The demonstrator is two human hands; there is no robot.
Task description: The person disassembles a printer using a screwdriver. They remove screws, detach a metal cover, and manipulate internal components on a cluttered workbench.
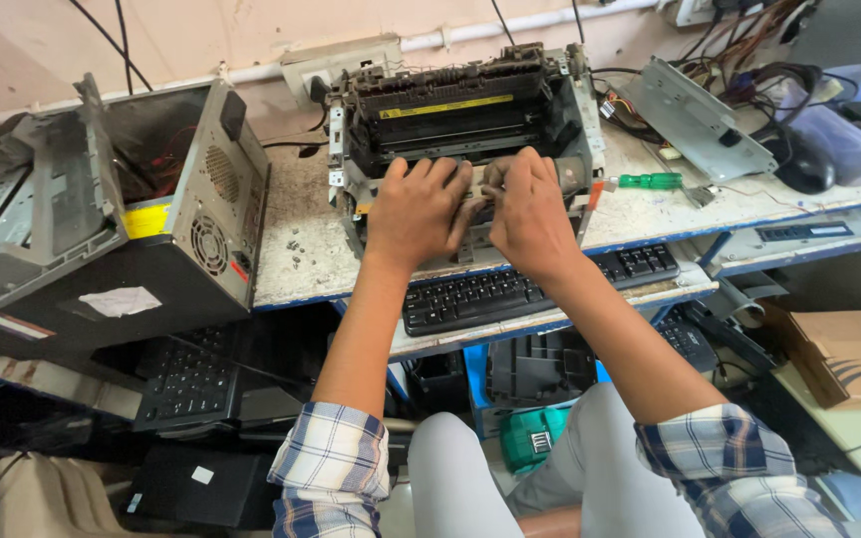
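So you had that stripped-down black and grey laser printer chassis point(465, 110) sitting on the worn white bench point(296, 254), right at the front edge, back side toward the pink wall. Its long axis ran left to right across the bench, and the open front faced you, with the yellow strip along the top bar. Both hands were down on the front lower edge: your left hand point(414, 211) lay flat with fingers spread on the frame, more pressing than holding, and your right hand point(528, 214) was curled tight around a small brownish part point(485, 196) at the middle of that edge. Looked to me like you were mid-way through working that piece loose or seating it. The next move probably needed a steady brace from the left while the right did the fiddly bit. Just beside the printer on the right lay a green-handled screwdriver point(650, 180), with a black keyboard point(540, 284) on the shelf below and an opened grey computer tower point(166, 214) tipped over on the left.
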